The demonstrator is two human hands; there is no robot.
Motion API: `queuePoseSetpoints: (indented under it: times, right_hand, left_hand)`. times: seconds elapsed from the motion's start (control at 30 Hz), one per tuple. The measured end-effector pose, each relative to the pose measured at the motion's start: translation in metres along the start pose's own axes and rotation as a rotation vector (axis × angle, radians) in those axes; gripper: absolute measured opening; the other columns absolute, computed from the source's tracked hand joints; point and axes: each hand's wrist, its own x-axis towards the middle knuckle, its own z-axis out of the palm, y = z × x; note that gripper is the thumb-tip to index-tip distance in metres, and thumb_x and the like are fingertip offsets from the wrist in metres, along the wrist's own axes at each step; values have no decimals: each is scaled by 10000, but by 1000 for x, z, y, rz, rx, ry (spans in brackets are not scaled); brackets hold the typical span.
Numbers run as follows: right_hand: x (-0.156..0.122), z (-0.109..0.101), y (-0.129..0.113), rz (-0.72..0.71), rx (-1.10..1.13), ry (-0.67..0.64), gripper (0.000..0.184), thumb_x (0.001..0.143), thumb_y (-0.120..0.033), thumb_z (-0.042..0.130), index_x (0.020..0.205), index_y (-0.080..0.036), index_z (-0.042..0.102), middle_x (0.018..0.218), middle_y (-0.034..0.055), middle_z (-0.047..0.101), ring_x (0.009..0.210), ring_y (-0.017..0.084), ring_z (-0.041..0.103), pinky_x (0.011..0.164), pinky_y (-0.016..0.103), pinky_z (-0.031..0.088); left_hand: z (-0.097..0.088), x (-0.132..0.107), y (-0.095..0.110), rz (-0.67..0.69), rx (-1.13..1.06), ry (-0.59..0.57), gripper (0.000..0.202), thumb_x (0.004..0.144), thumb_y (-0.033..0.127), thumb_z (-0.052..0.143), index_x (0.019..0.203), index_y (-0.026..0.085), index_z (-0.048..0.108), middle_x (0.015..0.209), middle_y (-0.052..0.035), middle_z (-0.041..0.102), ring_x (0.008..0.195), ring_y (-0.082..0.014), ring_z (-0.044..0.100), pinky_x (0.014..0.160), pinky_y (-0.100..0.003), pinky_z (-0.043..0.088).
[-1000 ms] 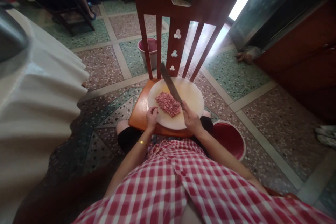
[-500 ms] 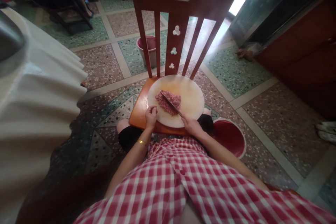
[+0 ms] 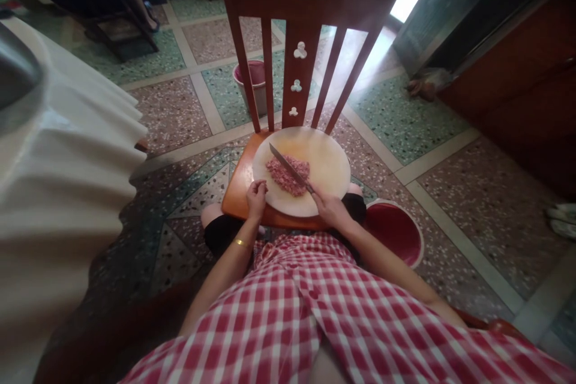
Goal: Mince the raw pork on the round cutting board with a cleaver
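A round pale cutting board (image 3: 328, 162) lies on the seat of a wooden chair (image 3: 310, 6) in front of me. A heap of pink minced meat (image 3: 284, 176) sits on the board. My right hand (image 3: 327, 208) is closed round the handle of a long knife (image 3: 288, 167), whose blade lies low across the meat, pointing up and left. My left hand (image 3: 256, 197) rests with curled fingers on the board's near left edge, beside the meat.
A red bowl (image 3: 396, 233) stands on the tiled floor to the right of my knee. A pink-rimmed bucket (image 3: 255, 81) sits behind the chair. White pleated cloth (image 3: 58, 174) fills the left side. A wooden cabinet (image 3: 517, 84) is at the right.
The knife was raised above the board a second ago; it has come down onto the minced meat and its tip has shifted left. My left hand has stayed at the board's edge.
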Motion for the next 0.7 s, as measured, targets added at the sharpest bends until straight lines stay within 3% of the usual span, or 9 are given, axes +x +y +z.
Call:
queuePoseSetpoints:
  times: [0.1, 0.3, 0.5, 0.63, 0.7]
  right_hand:
    - [1, -4, -4, -91, 40, 107, 486, 931, -293, 309, 1407, -208, 266, 1346, 58, 439, 1120, 205, 526, 939, 332, 430]
    - [-2, 6, 7, 55, -27, -80, 445, 918, -298, 355, 1363, -286, 357, 1176, 24, 603, 975, 211, 619, 843, 331, 493]
    - [-3, -4, 0, -90, 51, 126, 477, 930, -305, 309, 1398, -212, 294, 1337, 58, 452, 1139, 198, 510, 957, 325, 413]
    - [-4, 7, 12, 54, -4, -55, 452, 918, -285, 348, 1369, -249, 352, 1228, 58, 564, 1044, 212, 582, 886, 348, 468]
    - [-4, 4, 14, 81, 7, -75, 440, 917, -299, 349, 1355, -261, 377, 1201, 51, 585, 1036, 218, 587, 879, 356, 473]
  left_hand:
    - [1, 1, 0, 5, -8, 11, 178, 732, 284, 528, 827, 151, 599, 613, 25, 512, 572, -71, 481, 579, -190, 387]
    - [4, 0, 0, 6, 4, -24, 173, 736, 285, 520, 815, 152, 598, 614, 20, 518, 577, -79, 489, 575, -196, 388]
    - [5, -1, 1, 10, 12, -12, 185, 737, 291, 518, 827, 151, 600, 630, 16, 524, 588, -80, 496, 587, -197, 397]
    - [4, 0, 2, 8, 8, -17, 172, 740, 283, 516, 815, 149, 594, 615, 15, 515, 576, -80, 489, 570, -196, 392]
    - [3, 1, 3, 12, 4, -16, 168, 738, 283, 518, 811, 151, 591, 609, 18, 508, 571, -79, 483, 570, -196, 389]
